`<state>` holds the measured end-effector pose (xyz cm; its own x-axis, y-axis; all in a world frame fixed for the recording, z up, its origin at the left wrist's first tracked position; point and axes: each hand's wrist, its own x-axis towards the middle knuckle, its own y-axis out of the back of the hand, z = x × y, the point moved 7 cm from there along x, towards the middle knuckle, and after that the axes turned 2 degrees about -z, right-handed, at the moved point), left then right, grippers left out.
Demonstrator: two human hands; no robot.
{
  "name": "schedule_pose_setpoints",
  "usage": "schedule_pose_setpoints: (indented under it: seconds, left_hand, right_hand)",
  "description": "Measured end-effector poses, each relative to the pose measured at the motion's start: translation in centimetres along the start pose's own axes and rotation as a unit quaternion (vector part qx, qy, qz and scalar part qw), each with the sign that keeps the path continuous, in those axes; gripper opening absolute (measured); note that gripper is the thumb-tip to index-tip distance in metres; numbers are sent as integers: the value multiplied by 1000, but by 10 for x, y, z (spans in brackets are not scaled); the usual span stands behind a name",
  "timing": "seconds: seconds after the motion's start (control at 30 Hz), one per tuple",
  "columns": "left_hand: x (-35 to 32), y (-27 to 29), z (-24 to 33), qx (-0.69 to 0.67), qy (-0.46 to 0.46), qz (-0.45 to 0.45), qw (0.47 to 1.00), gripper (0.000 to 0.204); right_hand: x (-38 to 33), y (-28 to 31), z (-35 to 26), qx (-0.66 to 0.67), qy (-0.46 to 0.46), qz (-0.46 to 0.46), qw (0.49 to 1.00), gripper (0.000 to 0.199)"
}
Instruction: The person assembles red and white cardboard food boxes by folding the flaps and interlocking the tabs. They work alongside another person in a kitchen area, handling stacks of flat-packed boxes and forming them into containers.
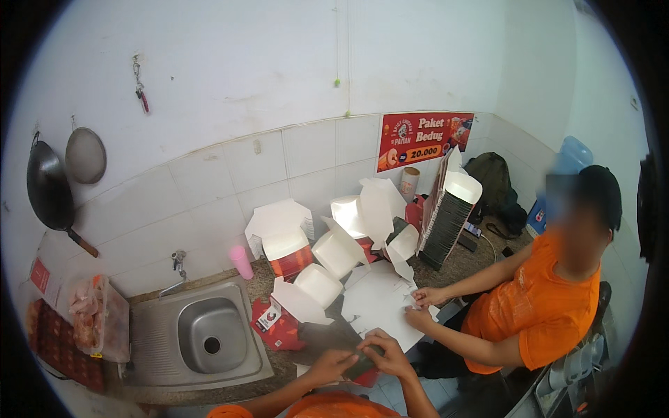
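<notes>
Probably light, judging by the thin look of the dark piece (360, 364), and likely fairly stiff when flat, like card, though apt to give under a firm thumb. Perhaps slick if coated; cannot tell at such small size. More likely to crease than to break. Best taken by opposite edges, thumbs on top and fingers beneath, without hard squeezing at the middle.

Held between the left hand (330, 367) and the right hand (389, 357), both narrow and pinched onto it from either side. Too covered by fingers to identify for certain. Placed low in view, in front of the body and by the near edge of the bench (456, 270). Just below, also visible: a red patch (367, 377), perhaps part of the same piece, perhaps separate; cannot tell.

Farther ahead on the bench, apart from both hands: several open white boxes (339, 249). Closer, just beyond the right hand: a white sheet (376, 304), touched at the right side by the co-worker's hands (420, 320). Off to the left, beyond the left hand: red card (282, 329), beside the sink (254, 348).
</notes>
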<state>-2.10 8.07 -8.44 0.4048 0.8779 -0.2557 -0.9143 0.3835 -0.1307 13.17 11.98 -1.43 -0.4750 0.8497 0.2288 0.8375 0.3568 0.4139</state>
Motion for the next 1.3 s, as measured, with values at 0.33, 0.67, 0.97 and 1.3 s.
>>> schedule_pose_setpoints:
  seconds: [0.33, 0.67, 0.97, 1.3]
  left_hand:
    - [22, 6, -5, -110, 21, 42, 993, 35]
    - [29, 3, 33, -54, -106, 283, 952, 49]
    - [55, 11, 70, 22, -182, 133, 974, 56]
    - [41, -19, 34, -121, -123, 102, 980, 53]
  right_hand:
    - [-26, 11, -20, -123, 80, 307, 940, 21]
    - [-20, 3, -32, -226, 145, 239, 933, 39]
    - [-2, 31, -41, -159, 90, 184, 966, 40]
    - [3, 25, -54, -197, 88, 278, 936, 23]
